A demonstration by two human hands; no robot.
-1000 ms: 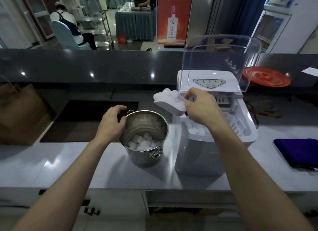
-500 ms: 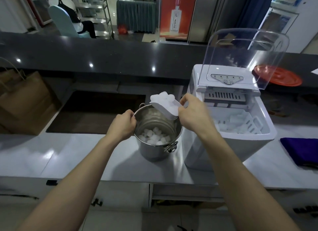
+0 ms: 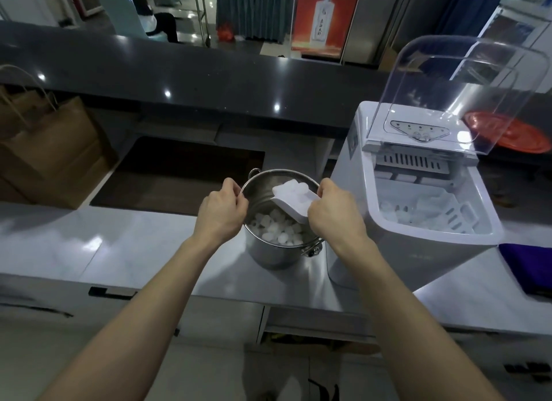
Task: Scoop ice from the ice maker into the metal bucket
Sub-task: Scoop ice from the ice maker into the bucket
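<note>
Counter (image 3: 89, 245): grey, holds bucket and ice maker.
Bucket (image 3: 268, 251): just left of ice maker (image 3: 418, 221), part-filled with ice.
Left hand (image 3: 222, 212): grips bucket rim.
Right hand (image 3: 334, 215): holds ice-filled scoop (image 3: 294, 200) over bucket.

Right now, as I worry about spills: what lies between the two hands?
Head view: the open metal bucket, holding ice cubes, and over it the white scoop heaped with ice, held by the right hand; the left hand grips the rim.
</note>
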